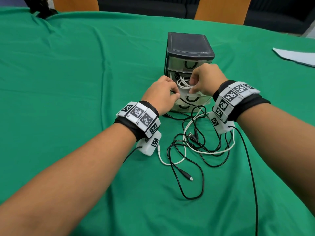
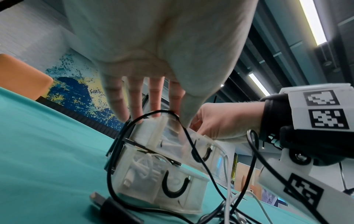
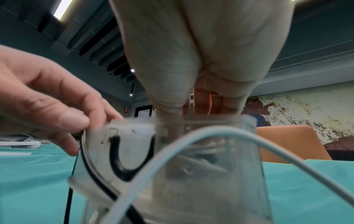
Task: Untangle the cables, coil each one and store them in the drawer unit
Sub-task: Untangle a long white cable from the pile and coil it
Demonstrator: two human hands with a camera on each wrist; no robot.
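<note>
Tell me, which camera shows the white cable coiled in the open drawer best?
The head view: it looks down into the open drawer, showing the coiled white cable between both hands. The left wrist view shows only blurred white strands through the drawer wall; the right wrist view is too blurred to tell.

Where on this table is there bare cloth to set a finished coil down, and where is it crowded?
Bare green cloth lies left of the drawer unit, and between it and the white paper. Crowded: the loose cables between the forearms, and the open drawer, where both hands work.
</note>
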